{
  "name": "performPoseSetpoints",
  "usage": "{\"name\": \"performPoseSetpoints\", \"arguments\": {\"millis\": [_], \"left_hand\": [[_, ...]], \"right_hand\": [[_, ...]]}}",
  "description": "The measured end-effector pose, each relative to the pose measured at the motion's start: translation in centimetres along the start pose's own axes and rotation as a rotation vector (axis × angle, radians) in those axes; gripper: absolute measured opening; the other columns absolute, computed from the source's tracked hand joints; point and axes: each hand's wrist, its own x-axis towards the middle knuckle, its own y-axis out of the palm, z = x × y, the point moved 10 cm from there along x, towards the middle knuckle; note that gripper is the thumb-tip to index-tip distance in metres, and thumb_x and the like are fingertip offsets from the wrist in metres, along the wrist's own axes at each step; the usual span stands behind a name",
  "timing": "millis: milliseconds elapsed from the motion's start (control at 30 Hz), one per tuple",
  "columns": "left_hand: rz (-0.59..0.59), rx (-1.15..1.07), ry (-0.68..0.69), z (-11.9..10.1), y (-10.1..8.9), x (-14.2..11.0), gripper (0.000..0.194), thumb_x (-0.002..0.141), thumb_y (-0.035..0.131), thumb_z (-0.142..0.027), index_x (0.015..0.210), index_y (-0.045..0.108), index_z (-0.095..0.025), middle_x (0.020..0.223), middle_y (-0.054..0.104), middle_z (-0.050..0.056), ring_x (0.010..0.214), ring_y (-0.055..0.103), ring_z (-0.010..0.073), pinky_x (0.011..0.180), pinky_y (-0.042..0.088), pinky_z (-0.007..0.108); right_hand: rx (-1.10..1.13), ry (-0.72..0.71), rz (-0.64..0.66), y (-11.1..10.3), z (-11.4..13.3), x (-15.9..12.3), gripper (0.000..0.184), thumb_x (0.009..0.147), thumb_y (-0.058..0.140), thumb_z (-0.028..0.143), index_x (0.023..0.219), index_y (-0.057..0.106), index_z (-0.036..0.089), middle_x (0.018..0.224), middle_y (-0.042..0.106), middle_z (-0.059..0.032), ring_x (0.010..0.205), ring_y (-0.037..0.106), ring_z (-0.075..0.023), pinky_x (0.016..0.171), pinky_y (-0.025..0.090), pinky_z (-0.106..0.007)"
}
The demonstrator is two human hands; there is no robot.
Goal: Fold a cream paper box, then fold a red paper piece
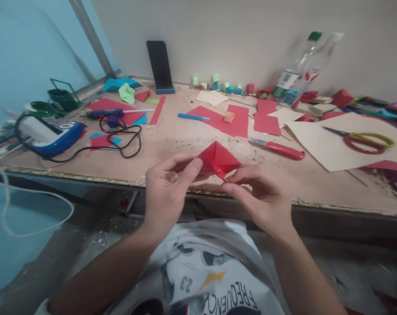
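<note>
A folded red paper (217, 156) is held up just above the front edge of the table, its pointed top facing the wall. My left hand (172, 188) grips its left side between thumb and fingers. At the lower right, my right hand (262, 192) pinches a narrow folded point of the same paper between thumb and forefinger. Beyond the paper lie a blue pen (194, 117), several red paper sheets (239, 118) and a small orange folded piece (229, 117). A red-handled knife (280, 148) rests to the right of my hands.
At the right, scissors (362, 139) lie on a cream sheet (336, 151). A glue gun (108, 113) with its black cord and a blue-white power strip (58, 135) occupy the left. Behind stand a phone (159, 64), small paper cubes (216, 79) and a plastic bottle (286, 83).
</note>
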Motion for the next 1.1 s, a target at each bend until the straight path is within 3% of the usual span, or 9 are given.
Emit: {"name": "performPoseSetpoints", "arguments": {"millis": [100,167,233,333,433,700,900,1100], "left_hand": [[0.055,0.111,0.052,-1.3,-0.5,0.3,0.019,0.091,0.079,-0.027,0.108,0.075,-0.019,0.093,0.081,0.003,0.081,0.08,0.0177,0.077,0.069,0.028],[0.116,0.245,0.163,-3.0,-0.6,0.6,0.04,0.085,0.084,-0.022,0.122,0.07,-0.024,0.101,0.079,0.002,0.084,0.079,0.0178,0.077,0.068,0.028],[0.19,0.401,0.325,-4.9,-0.5,0.7,0.046,0.081,0.087,-0.018,0.123,0.071,-0.027,0.112,0.076,0.002,0.092,0.077,0.0173,0.081,0.067,0.027],[0.338,0.592,0.398,-5.5,0.1,0.9,0.026,0.084,0.084,-0.019,0.109,0.077,-0.027,0.115,0.075,0.002,0.105,0.073,0.018,0.087,0.063,0.025],[0.425,0.673,0.39,-5.3,0.5,1.0,0.01,0.086,0.082,-0.019,0.091,0.079,-0.026,0.103,0.077,0.0,0.101,0.073,0.0178,0.089,0.061,0.026],[0.23,0.444,0.208,-3.7,-0.8,1.3,0.014,0.079,0.084,-0.012,0.081,0.084,-0.025,0.093,0.082,0.001,0.087,0.077,0.0183,0.077,0.064,0.026],[0.24,0.379,0.142,-2.9,-0.6,1.3,0.009,0.075,0.09,-0.018,0.08,0.085,-0.022,0.092,0.083,0.005,0.084,0.078,0.0211,0.076,0.066,0.03],[0.275,0.344,0.115,-3.0,0.1,1.3,0.012,0.073,0.09,-0.014,0.079,0.085,-0.023,0.08,0.08,0.002,0.076,0.076,0.0171,0.07,0.062,0.025]], "right_hand": [[-0.017,0.01,-0.035,-0.4,-0.1,0.2,0.012,0.091,0.077,0.014,0.088,0.072,0.025,0.084,0.072,0.0026,0.076,0.067,-0.0111,0.069,0.057,-0.023],[-0.048,0.008,-0.028,-0.3,0.0,0.2,0.011,0.091,0.077,0.016,0.087,0.072,0.024,0.085,0.073,0.0022,0.077,0.067,-0.0114,0.069,0.056,-0.023],[-0.085,-0.008,-0.008,-0.1,0.2,0.3,0.01,0.092,0.077,0.017,0.087,0.071,0.024,0.086,0.073,0.0013,0.078,0.068,-0.0121,0.069,0.056,-0.024],[-0.119,-0.052,0.038,0.4,0.7,0.3,0.011,0.093,0.076,0.017,0.086,0.07,0.023,0.085,0.074,-0.0001,0.084,0.07,-0.0144,0.073,0.056,-0.026],[-0.128,-0.075,0.057,0.6,0.9,0.3,0.01,0.092,0.076,0.016,0.086,0.07,0.023,0.085,0.075,-0.0007,0.088,0.072,-0.0158,0.077,0.057,-0.027],[0.046,0.163,0.018,0.4,-1.0,0.7,0.02,0.075,0.092,0.021,0.091,0.081,0.025,0.095,0.083,-0.0007,0.07,0.076,-0.0152,0.064,0.064,-0.025],[0.067,0.145,-0.025,-0.1,-1.0,0.6,0.016,0.078,0.088,0.018,0.09,0.085,0.028,0.092,0.084,-0.0009,0.074,0.078,-0.0175,0.065,0.065,-0.027],[0.009,0.156,-0.08,-0.7,-1.2,0.5,0.012,0.08,0.086,0.018,0.088,0.085,0.027,0.089,0.085,-0.0008,0.076,0.079,-0.0177,0.063,0.064,-0.025]]}}
